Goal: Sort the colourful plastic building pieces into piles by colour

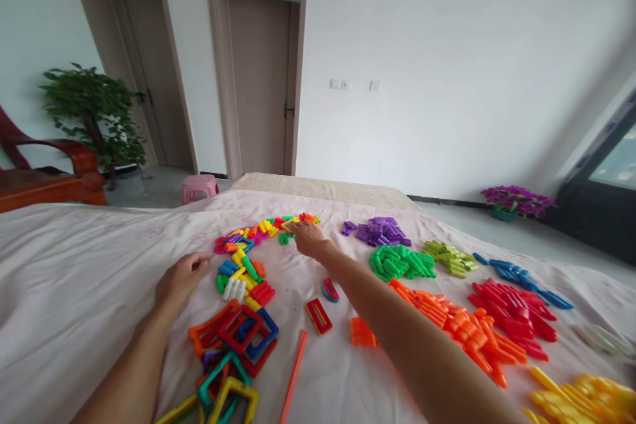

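Frames (240, 368) up front, L hand (181, 278) & R hand (309, 238) nr mixed pcs (248, 268).

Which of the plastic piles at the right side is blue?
The blue pile, beyond the red pile and right of the lime-green pile; no other is blue.

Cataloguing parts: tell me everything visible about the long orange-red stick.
The orange-red stick is straight, slender and plastic-looking. It lies on the patterned cloth, right of the colourful frames, its far end slanting right, its near end cut off by the picture's bottom edge. Neither the left hand nor the right hand touches it.
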The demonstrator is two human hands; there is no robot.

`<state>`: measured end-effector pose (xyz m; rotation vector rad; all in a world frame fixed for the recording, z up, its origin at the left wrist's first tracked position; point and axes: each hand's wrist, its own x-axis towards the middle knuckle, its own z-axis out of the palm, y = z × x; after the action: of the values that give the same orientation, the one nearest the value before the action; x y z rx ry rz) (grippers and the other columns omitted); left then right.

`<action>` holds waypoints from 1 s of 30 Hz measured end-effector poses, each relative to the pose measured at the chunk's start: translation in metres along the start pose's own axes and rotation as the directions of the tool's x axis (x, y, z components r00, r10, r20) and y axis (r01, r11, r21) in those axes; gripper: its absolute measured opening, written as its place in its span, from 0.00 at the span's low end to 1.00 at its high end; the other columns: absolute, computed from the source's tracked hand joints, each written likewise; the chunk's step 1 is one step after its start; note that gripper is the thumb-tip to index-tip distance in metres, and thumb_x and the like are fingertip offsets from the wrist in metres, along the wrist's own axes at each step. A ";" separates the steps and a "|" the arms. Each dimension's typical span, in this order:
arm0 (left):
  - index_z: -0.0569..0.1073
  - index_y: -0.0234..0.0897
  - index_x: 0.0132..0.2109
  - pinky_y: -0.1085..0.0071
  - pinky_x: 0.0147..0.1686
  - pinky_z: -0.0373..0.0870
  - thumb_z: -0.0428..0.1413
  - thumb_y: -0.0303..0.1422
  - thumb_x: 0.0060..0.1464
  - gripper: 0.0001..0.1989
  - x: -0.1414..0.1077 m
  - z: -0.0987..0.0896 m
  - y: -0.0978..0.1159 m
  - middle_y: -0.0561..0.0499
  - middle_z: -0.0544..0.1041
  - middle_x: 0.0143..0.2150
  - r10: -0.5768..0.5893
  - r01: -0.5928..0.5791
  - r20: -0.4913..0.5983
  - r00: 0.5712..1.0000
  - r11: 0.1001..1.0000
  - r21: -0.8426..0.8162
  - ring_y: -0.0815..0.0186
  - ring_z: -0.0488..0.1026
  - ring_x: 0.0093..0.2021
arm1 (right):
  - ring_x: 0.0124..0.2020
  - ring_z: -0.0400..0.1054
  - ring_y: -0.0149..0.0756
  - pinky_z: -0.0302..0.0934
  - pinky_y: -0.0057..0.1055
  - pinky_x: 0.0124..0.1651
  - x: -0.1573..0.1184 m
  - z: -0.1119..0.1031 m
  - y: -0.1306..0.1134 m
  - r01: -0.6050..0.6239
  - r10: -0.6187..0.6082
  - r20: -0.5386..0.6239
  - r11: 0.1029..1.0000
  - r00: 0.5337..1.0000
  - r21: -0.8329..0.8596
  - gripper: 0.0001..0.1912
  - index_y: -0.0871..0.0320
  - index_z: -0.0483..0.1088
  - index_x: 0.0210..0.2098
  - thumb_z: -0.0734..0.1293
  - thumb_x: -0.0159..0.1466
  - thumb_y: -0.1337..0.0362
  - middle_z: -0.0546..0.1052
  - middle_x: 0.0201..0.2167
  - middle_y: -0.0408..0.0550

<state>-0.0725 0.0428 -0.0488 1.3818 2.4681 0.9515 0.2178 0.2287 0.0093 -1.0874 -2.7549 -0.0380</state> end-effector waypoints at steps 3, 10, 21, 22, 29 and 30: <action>0.75 0.47 0.49 0.71 0.43 0.66 0.48 0.42 0.57 0.17 -0.001 0.000 0.001 0.54 0.79 0.50 -0.010 0.010 -0.002 1.000 1.000 -0.002 0.61 0.75 0.47 | 0.56 0.61 0.44 0.59 0.38 0.53 0.000 -0.002 -0.004 0.008 -0.008 0.017 0.999 1.000 -0.047 0.24 0.55 0.69 0.54 0.60 0.60 0.75 0.73 0.51 0.54; 0.76 0.47 0.49 0.71 0.40 0.66 0.49 0.41 0.56 0.17 -0.004 -0.003 0.006 0.53 0.79 0.49 -0.023 0.023 -0.015 1.000 1.000 0.009 0.61 0.75 0.46 | 0.48 0.69 0.40 0.61 0.31 0.47 -0.023 -0.028 0.001 -0.057 0.057 0.005 0.998 0.998 -0.003 0.17 0.56 0.73 0.49 0.60 0.64 0.67 0.77 0.45 0.52; 0.76 0.44 0.48 0.71 0.39 0.66 0.50 0.41 0.56 0.17 -0.007 -0.006 0.011 0.50 0.79 0.49 -0.016 0.016 -0.017 1.000 1.000 0.005 0.60 0.75 0.46 | 0.36 0.73 0.32 0.62 0.23 0.38 -0.071 -0.058 -0.018 0.063 -0.144 0.126 0.865 0.981 0.497 0.14 0.57 0.78 0.41 0.63 0.62 0.62 0.80 0.35 0.42; 0.76 0.44 0.48 0.71 0.39 0.66 0.50 0.41 0.56 0.17 -0.007 -0.006 0.011 0.50 0.79 0.49 -0.016 0.016 -0.016 1.000 1.000 0.004 0.60 0.75 0.46 | 0.37 0.73 0.32 0.62 0.23 0.39 -0.063 -0.054 -0.017 0.047 -0.109 0.112 0.891 0.988 0.451 0.14 0.57 0.78 0.42 0.62 0.63 0.62 0.80 0.36 0.43; 0.76 0.47 0.48 0.70 0.40 0.65 0.48 0.42 0.57 0.17 -0.006 -0.007 0.009 0.53 0.79 0.49 -0.033 0.034 -0.017 0.999 0.999 0.017 0.60 0.75 0.46 | 0.55 0.66 0.45 0.61 0.36 0.52 0.007 -0.015 -0.010 -0.121 0.108 0.104 0.985 0.989 0.125 0.24 0.57 0.68 0.57 0.62 0.61 0.67 0.71 0.56 0.55; 0.76 0.47 0.48 0.70 0.40 0.65 0.48 0.42 0.57 0.17 -0.006 -0.006 0.009 0.53 0.79 0.49 -0.030 0.030 -0.017 0.999 0.999 0.014 0.60 0.75 0.46 | 0.56 0.65 0.45 0.60 0.38 0.53 0.013 -0.010 -0.011 -0.106 0.093 0.115 0.988 0.989 0.116 0.25 0.56 0.67 0.58 0.62 0.61 0.67 0.70 0.58 0.55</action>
<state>-0.0654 0.0385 -0.0392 1.3431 2.5051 0.9443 0.2029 0.2282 0.0222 -1.2263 -2.7502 0.2065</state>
